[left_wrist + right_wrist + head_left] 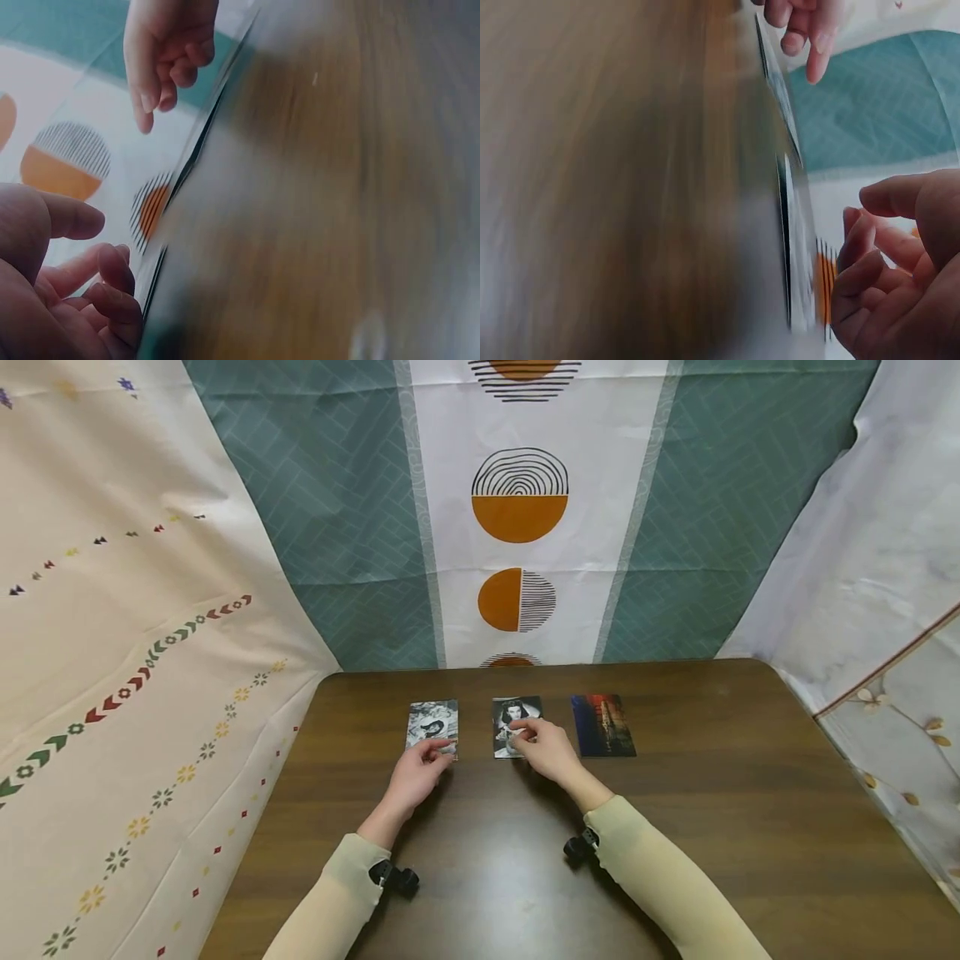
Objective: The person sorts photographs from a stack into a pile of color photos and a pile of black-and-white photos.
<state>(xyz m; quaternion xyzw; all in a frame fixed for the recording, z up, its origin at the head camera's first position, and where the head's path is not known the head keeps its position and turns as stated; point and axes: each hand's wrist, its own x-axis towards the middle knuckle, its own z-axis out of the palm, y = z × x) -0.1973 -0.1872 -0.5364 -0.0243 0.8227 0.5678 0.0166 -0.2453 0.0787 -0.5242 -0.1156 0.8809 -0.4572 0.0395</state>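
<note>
Black-and-white portrait card (502,724), thin and rectangular, showing a dark-haired figure: lies flat on the dark brown wood-grain table (712,827), middle of a row of three near the far edge. To its left, a paler black-and-white picture card (432,717) with a dark-haired head amid light patterning. To its right, a dark blue card with a red-orange glowing scene (603,727), set slightly askew. Gaps of bare wood separate all three.

Right hand (551,753): over the lower right part of the portrait card, covering some of it from where I stand. Thumb and fingers apart, other fingers loosely bent; nothing held. Left hand (420,772): at the near right corner of the paler card, thumb likewise parted from loosely curled fingers, nothing between them. Cannot tell whether either set of fingertips touches card.

Both arms in pale cream sleeves (330,893), a small black camera (393,878) at each wrist. Behind the table, teal-and-white cloth (345,527) with orange and black-lined circles; cream patterned cloth (187,693) on the left, whitish cloth with twig prints (885,652) on the right.
</note>
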